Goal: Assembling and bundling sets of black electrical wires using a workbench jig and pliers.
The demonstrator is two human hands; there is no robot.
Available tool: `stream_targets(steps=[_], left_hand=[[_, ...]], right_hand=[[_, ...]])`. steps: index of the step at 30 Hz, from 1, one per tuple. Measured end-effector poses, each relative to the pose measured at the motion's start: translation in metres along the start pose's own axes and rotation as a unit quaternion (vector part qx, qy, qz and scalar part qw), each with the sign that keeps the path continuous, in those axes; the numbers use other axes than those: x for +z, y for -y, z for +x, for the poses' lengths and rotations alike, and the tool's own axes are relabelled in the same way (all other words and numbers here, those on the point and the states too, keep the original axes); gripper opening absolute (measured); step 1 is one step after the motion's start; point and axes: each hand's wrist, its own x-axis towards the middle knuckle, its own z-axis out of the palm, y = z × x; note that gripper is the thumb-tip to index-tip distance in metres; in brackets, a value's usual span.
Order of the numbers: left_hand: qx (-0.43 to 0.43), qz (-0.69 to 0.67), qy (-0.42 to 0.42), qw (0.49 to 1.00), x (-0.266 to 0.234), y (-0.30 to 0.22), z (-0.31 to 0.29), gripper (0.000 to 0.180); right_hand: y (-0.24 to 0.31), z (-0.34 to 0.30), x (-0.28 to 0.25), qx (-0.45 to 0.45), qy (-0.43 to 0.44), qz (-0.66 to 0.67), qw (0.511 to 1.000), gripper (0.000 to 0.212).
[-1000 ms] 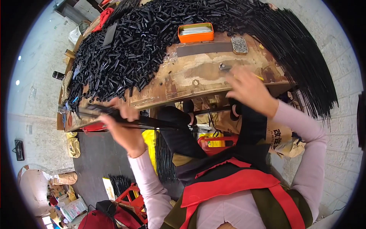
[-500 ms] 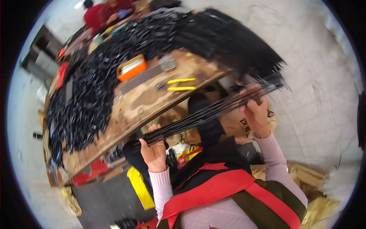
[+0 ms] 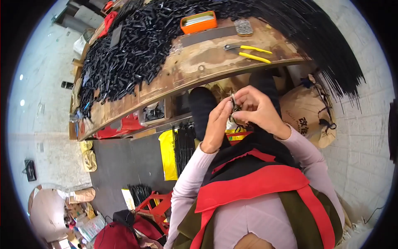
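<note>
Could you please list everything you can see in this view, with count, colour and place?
Workbench: one, worn brown wood, across the top.
Short black pieces: a large heap, black, on the bench's left part.
Long thin rods: a big bundle, black, fanning off the bench's right end.
Tin: one, orange, on the bench's far side.
Pliers: one pair, yellow handles, on the bench near its front edge.
Sack: one, tan, under the bench at right.
Left hand: fingers up, meeting the right at a small item, too small to identify.
Right hand: curled over the same small item.
</note>
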Motion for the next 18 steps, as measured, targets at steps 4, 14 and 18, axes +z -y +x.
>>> stream_targets(steps=[4,14,18], left_hand=[[0.039,0.041,-0.104,0.993,0.010,-0.011,-0.016,0.036],[0.051,0.084,-0.063,0.993,-0.030,-0.021,-0.016,0.020],[0.014,-0.045,0.026,0.999,-0.045,-0.023,-0.006,0.022]], right_hand=[[0.004,0.018,0.006,0.034,0.012,0.079,0.996,0.035],[0.001,0.035,0.013,0.145,0.079,0.110,0.980,0.037],[0.002,0.037,0.018,0.174,0.106,0.086,0.975,0.029]])
